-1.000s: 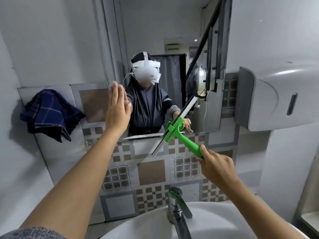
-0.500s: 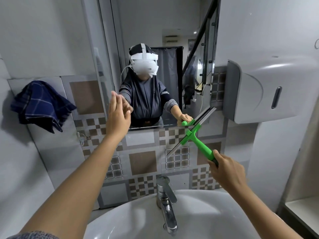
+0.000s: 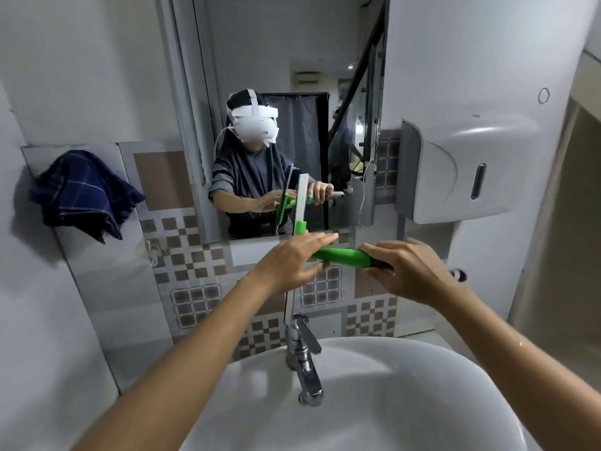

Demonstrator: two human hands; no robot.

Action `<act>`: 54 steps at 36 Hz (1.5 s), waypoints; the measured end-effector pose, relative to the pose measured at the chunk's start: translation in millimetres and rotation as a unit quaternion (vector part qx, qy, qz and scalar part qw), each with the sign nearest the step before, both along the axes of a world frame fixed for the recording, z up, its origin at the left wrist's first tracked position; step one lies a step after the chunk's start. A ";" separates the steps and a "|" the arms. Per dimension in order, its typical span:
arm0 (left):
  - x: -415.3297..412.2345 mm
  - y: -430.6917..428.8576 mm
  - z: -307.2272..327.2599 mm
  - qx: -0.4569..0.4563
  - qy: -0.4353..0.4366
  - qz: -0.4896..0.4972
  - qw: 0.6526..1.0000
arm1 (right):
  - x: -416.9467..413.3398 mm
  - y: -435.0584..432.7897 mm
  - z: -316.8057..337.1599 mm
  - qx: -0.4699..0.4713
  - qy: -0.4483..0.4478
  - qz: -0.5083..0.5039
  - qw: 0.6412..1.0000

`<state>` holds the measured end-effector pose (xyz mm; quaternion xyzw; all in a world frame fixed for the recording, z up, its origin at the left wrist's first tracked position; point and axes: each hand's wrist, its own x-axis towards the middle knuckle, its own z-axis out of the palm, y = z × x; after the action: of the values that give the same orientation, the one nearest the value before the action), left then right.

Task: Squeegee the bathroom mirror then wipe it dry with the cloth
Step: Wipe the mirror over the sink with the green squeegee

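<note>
I hold a green-handled squeegee level in front of the tiled wall, below the mirror. Its blade stands upright and crosses the mirror's lower edge. My right hand is shut around the dark end of the handle. Across the handle near the blade lies my left hand, fingers straight on top and thumb underneath, not clearly gripping. A dark blue checked cloth hangs on the wall at the left, well apart from both hands.
A white basin with a chrome tap sits directly under my arms. A grey paper towel dispenser juts from the wall right of the mirror. The mirror reflects a person in a white headset.
My left hand dropped from the mirror's left edge down onto the squeegee handle. My right hand swung the squeegee so the handle lies level and the blade stands upright.
</note>
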<state>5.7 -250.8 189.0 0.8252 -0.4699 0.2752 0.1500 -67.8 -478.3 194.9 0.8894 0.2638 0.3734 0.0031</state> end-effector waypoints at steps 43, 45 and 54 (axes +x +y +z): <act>-67.4 174.3 -72.4 -0.375 0.121 0.220 0.893 | 49.5 293.7 3.4 0.565 0.202 0.242 0.762; -66.2 191.5 -80.9 -0.398 0.148 0.232 0.875 | 58.2 312.0 -4.4 0.556 0.233 0.248 0.758; -57.0 232.9 -126.4 -0.390 0.267 0.239 0.848 | 78.3 358.5 -58.8 0.530 0.306 0.261 0.746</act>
<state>-51.2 -17.9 62.6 0.8274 -0.0541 0.2324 0.5083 10.5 -119.8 136.1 0.7110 0.2322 0.1467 -0.6473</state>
